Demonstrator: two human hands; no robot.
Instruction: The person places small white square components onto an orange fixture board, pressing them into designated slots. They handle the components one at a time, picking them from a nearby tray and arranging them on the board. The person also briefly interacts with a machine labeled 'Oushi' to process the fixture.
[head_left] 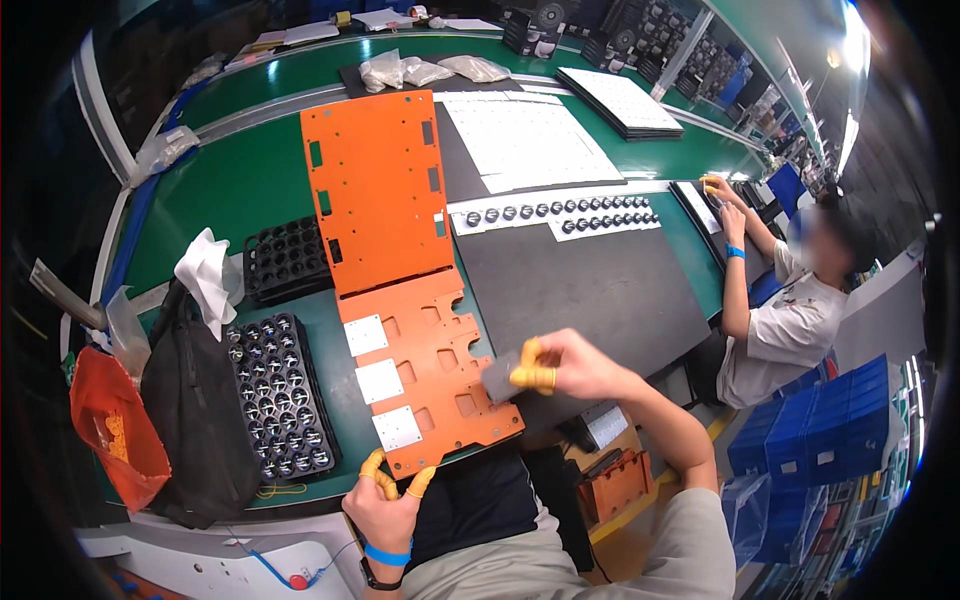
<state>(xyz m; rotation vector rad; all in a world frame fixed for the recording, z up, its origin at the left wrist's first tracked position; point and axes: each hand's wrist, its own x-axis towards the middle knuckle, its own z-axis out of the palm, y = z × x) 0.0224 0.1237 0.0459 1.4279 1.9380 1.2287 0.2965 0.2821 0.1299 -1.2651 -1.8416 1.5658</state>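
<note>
An orange hinged fixture plate [440, 345] lies in front of me, its perforated lid [375, 190] folded back away from me. Three white square plates sit along its left side, the nearest white plate [397, 428] close to the front edge. My right hand [580, 365], with yellow finger cots, pinches a dark grey flat piece [499, 380] over the plate's right side. My left hand [385, 510], also with yellow cots, rests its spread fingertips at the near left corner of the fixture; nothing shows between them.
Left stand a black tray [318, 410] of round lens-like parts and another black tray [285, 260]. An orange bag [120, 425] lies beyond them. Right is a dark mat [590, 290] with a white strip [560, 212] of round black parts. A co-worker [800, 290] sits at the right.
</note>
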